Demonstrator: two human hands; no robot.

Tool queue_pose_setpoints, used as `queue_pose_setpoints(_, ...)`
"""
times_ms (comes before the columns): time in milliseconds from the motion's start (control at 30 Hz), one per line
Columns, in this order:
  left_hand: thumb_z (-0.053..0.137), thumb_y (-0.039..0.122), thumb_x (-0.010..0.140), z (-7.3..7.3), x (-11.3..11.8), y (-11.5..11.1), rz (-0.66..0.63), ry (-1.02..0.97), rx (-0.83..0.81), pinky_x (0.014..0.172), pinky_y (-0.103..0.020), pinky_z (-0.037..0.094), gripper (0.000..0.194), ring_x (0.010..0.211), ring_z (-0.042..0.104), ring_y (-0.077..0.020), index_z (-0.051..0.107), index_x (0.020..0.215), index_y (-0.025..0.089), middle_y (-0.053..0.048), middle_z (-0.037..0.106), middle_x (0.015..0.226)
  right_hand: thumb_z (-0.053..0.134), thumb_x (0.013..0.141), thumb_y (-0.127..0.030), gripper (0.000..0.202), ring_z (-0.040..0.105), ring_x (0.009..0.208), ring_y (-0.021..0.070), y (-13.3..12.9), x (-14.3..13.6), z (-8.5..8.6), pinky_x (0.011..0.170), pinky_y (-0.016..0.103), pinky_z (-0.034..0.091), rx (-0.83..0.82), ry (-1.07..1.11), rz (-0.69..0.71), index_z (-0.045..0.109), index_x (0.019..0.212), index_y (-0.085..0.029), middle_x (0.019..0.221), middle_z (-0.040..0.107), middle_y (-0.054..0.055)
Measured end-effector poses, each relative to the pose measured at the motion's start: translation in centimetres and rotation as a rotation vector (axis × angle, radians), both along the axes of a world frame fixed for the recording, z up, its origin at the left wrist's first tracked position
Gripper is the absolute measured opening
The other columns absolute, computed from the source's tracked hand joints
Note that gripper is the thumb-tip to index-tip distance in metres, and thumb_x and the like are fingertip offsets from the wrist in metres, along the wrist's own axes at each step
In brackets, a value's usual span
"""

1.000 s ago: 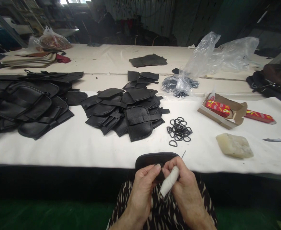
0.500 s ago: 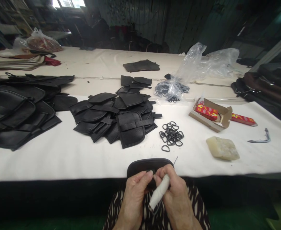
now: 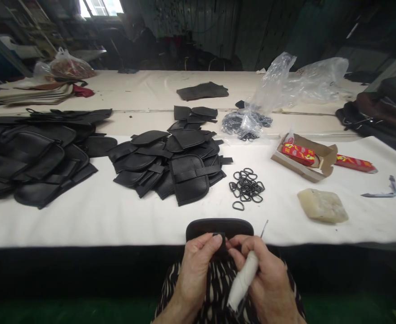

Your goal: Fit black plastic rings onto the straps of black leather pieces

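At the table's front edge, a black leather piece with a rounded, piped rim [image 3: 214, 225] leans over my lap. My left hand [image 3: 199, 256] is closed, with the thumb pressing a short black strap [image 3: 220, 238] against that piece. In my right hand [image 3: 263, 265] is an awl [image 3: 243, 281] with a white wrapped handle pointing down toward me; its thin metal shaft sticks up past the knuckles. The right thumb and forefinger pinch close beside the strap, and whatever lies between their tips is too small to make out. Loose black D-rings [image 3: 247, 185] lie just beyond my hands.
Stacked black leather pieces [image 3: 191, 180] lie ahead, with a larger pile [image 3: 45, 155] to the left. Rightward are a yellowish block [image 3: 322, 207], a cardboard box [image 3: 289, 164] holding red packets, and a bent grey strip [image 3: 383, 191]. Clear plastic bags [image 3: 282, 85] stand behind.
My right hand, with the awl, has moved right and slightly away from my left hand. More of the strap shows at my left thumb. The whole view has shifted a little.
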State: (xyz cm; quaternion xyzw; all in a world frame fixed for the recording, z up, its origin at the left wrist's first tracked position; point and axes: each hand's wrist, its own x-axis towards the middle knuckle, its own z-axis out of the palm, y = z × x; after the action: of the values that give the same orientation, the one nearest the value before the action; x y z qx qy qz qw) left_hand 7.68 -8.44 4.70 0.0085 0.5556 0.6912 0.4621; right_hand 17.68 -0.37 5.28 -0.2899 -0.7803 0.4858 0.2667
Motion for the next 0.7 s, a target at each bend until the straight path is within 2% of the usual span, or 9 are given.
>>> queue_pose_setpoints(67,0.065,0.036,0.075,0.0,-0.3,0.1,-0.016,-0.018,0.028,0.072,-0.029,0.045,0.025,0.066,0.058,-0.0162,0.068,0.067,0.012,-0.005,0.067,0.067,0.052,0.086,-0.022,0.014,0.066,0.07,0.0128,0.2,0.2,0.1,0.065,0.02,0.051,0.036,0.019,0.0,0.046,0.074,-0.023,0.088,0.067,0.003)
queue_pose_setpoints(133,0.065,0.034,0.075,0.0,-0.5,0.2,-0.024,-0.064,0.043,0.075,-0.03,0.046,0.024,0.068,0.061,-0.0171,0.07,0.069,0.012,-0.007,0.069,0.069,0.052,0.086,-0.021,0.013,0.066,0.081,0.0155,0.6,0.1,0.3,0.072,0.024,0.051,0.1,0.055,-0.073,0.047,0.074,-0.023,0.096,0.067,0.006)
queue_pose_setpoints(233,0.068,0.033,0.072,0.0,-0.6,0.2,-0.03,-0.157,0.043,0.072,-0.03,0.047,0.021,0.066,0.063,-0.0179,0.071,0.071,0.012,-0.008,0.071,0.069,0.053,0.085,-0.023,0.007,0.065,0.086,0.0184,1.7,-0.4,0.9,0.075,0.027,0.051,0.202,0.048,-0.166,0.05,0.078,-0.022,0.103,0.065,0.008)
queue_pose_setpoints(367,0.071,0.029,0.071,0.0,-0.8,0.1,-0.015,-0.223,0.059,0.064,-0.025,0.047,0.018,0.061,0.061,-0.0144,0.07,0.067,0.011,-0.007,0.07,0.064,0.05,0.085,-0.028,0.006,0.057,0.057,0.013,3.3,-1.5,1.7,0.054,0.022,0.046,0.111,-0.143,-0.066,0.053,0.084,-0.023,0.072,0.061,-0.001)
queue_pose_setpoints(433,0.071,0.026,0.071,0.0,-0.9,0.1,-0.002,-0.226,0.067,0.062,-0.023,0.047,0.015,0.06,0.06,-0.013,0.07,0.067,0.011,-0.006,0.07,0.064,0.049,0.085,-0.028,0.008,0.051,0.054,0.0116,3.8,-1.9,1.9,0.051,0.021,0.042,0.066,-0.174,-0.053,0.052,0.079,-0.022,0.064,0.056,-0.004)
queue_pose_setpoints(700,0.069,0.025,0.074,0.5,-1.1,0.0,-0.072,-0.197,0.057,0.061,-0.021,0.045,0.016,0.06,0.06,-0.0119,0.069,0.067,0.011,-0.006,0.069,0.064,0.049,0.084,-0.027,0.011,0.057,0.066,0.0133,3.4,-1.5,1.4,0.055,0.021,0.042,-0.023,-0.114,-0.052,0.045,0.074,-0.023,0.079,0.063,0.0)
